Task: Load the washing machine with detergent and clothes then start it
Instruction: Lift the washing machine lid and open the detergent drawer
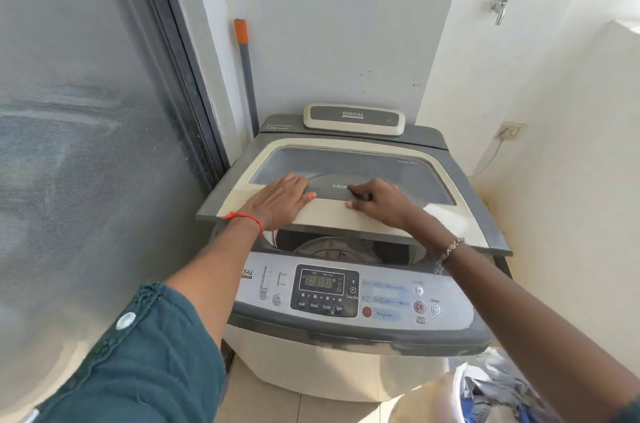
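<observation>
A top-loading washing machine [346, 363] stands in front of me, with a grey and cream folding lid [349, 163]. The lid's front edge is raised a little, and the drum [332, 248] with some cloth in it shows through the gap. My left hand [280, 201] lies flat on the lid's front left. My right hand [375, 199] grips the lid's handle recess, fingers curled into it. The control panel [346, 298] faces me, its display reading 888. A heap of clothes [498, 391] lies at the lower right.
A mesh sliding door [86, 145] fills the left side. A mop handle [246, 76] with an orange tip leans in the corner behind the machine. On the right wall are a tap [502, 3] and a socket [512, 132] with a cord.
</observation>
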The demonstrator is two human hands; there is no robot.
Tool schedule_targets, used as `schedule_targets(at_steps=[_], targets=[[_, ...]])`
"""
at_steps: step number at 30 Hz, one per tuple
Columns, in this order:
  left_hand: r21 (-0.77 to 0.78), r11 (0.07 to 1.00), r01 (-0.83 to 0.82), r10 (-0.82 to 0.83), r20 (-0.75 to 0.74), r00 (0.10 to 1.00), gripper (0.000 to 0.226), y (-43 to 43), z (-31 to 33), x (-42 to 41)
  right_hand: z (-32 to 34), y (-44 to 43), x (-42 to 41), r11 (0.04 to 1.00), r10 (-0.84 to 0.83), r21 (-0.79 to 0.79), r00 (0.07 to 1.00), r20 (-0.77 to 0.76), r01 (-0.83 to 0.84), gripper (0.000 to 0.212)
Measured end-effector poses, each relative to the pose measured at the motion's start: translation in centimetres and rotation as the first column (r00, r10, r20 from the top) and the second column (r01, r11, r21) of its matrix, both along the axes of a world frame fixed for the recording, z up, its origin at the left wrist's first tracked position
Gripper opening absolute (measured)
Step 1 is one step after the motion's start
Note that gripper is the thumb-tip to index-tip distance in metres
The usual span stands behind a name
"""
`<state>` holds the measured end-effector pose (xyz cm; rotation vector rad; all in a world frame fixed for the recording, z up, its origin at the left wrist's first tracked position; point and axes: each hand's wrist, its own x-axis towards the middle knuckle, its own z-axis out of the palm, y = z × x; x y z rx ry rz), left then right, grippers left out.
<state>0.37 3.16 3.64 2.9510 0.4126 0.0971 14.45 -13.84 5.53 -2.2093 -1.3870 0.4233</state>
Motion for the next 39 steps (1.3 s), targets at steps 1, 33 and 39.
schedule_targets(at_steps=[1,33,39], targets=[[-0.036,0.999,-0.003,0.002,-0.009,1.0,0.027,0.3,1.4,0.3,1.4,0.3,0.4,1.0,0.01,-0.006,1.0,-0.004,-0.01,0.04],[0.308,0.951,-0.004,-0.142,0.449,0.882,0.037,16.1,17.0,21.3,14.4,16.2,19.5,0.878,-0.337,0.478,0.731,0.593,0.017,0.067],[0.514,0.852,-0.095,-0.167,0.441,0.882,0.05,14.5,13.8,19.6,10.6,14.9,18.0,0.866,-0.419,0.499,0.496,0.761,-0.032,0.051]])
